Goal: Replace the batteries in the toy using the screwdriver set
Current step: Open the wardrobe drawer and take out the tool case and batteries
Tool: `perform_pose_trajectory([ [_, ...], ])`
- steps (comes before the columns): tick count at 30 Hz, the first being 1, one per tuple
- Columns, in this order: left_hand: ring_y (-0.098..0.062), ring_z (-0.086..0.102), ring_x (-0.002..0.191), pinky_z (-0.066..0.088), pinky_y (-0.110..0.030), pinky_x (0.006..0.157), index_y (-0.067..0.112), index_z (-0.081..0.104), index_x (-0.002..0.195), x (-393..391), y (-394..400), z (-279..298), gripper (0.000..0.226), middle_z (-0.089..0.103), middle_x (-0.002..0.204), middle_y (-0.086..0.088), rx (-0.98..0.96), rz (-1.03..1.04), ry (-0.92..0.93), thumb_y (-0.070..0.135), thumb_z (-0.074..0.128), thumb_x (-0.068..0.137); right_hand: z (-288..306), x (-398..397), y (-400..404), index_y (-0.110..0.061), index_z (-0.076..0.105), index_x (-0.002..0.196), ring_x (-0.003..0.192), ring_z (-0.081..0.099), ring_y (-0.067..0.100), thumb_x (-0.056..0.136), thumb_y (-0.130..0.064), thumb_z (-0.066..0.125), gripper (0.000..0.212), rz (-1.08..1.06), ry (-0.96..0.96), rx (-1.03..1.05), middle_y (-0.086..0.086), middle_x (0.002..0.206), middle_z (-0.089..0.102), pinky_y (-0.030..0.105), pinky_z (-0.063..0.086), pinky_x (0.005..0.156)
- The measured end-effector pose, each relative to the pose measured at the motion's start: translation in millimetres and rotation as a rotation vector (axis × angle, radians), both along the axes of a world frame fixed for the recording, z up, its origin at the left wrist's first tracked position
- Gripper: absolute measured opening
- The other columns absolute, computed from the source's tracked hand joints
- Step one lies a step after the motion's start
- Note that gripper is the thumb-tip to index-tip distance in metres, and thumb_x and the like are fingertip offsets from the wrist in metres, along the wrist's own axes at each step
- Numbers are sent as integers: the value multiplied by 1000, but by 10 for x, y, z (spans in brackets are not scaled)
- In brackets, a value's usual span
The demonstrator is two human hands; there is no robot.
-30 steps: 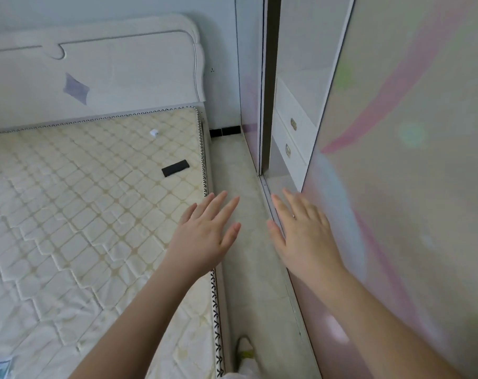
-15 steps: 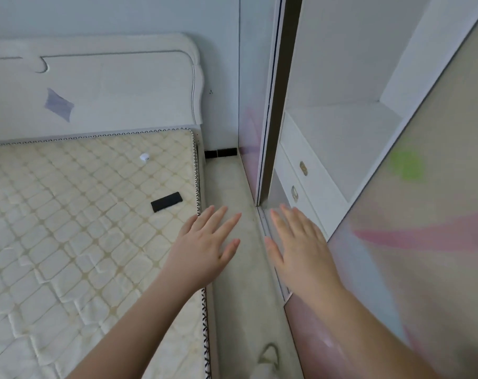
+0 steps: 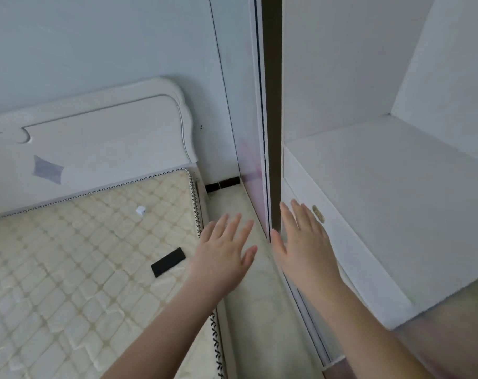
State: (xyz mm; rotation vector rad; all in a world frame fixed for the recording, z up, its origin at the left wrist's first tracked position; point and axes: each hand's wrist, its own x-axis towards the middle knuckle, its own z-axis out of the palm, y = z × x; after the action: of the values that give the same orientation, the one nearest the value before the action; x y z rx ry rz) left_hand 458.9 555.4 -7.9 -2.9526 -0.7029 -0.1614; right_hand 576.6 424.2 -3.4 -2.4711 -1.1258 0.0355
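Floor, pale and glossy like stone tile, runs as a narrow strip between a bed on the left and an open wardrobe on the right, ending at a dark skirting strip under the light blue far wall. The mattress is bare, cream, quilted in a diamond pattern, with black zigzag stitching along its edge. A flat black rectangle lies on it near the right edge, and a small white cube sits farther back. The white headboard has a curved, carved outline and a grey diamond-shaped patch. Inside the wardrobe, a matte white shelf tops a drawer front with a small brass pull; a dark door edge stands upright at the near corner.

The left hand is held out palm down above the mattress edge and floor, fingers straight and spread, holding nothing. The right hand is held the same way, flat and empty, in front of the drawer; whether it touches the drawer I cannot tell. No toy, batteries or screwdriver set shows anywhere in view.

Compared with half a second ago, the view has tilted up and to the right: more wall and shelf show, and the pink-streaked sliding door now fills only the lower right corner. Both hands keep the same flat pose.
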Motion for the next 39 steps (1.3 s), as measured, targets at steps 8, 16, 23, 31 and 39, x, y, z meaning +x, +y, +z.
perform_pose_trajectory([
  [8,-27,45,134,39,-46,108,24,46,142,762,954,-411,56,51,142,-3,-20,-185,56,50,33,94,-197,666,727,-23,9,154,149,6,20,100,-45,30,62,-93,4,-55,1,162,8,34,11,119],
  [16,-28,48,132,40,-45,106,18,47,142,1759,1838,-675,57,51,143,-5,-121,-435,47,47,35,95,-557,1270,1108,-14,41,145,135,44,27,94,-43,28,60,-295,14,-324,10,148,43,38,36,108],
  [23,-24,20,147,16,-44,118,23,24,153,2521,1863,-895,61,27,159,-3,-128,-739,189,53,22,100,-910,1399,1067,-14,45,142,134,45,26,91,-38,31,59,-454,48,-326,7,145,47,41,40,105],
  [31,-15,-1,150,-1,-36,120,29,0,155,3107,1605,-1307,62,4,163,3,-199,-862,441,55,16,101,-1450,1556,928,-11,59,129,122,58,25,85,-40,35,59,-520,298,-367,10,132,60,40,48,98],
  [39,-17,30,142,25,-32,115,24,19,153,3649,1511,-1688,57,27,158,1,-530,-815,645,28,37,99,-1779,1890,1009,-13,32,147,138,35,18,101,-31,43,51,-866,931,100,5,152,35,22,25,108],
])
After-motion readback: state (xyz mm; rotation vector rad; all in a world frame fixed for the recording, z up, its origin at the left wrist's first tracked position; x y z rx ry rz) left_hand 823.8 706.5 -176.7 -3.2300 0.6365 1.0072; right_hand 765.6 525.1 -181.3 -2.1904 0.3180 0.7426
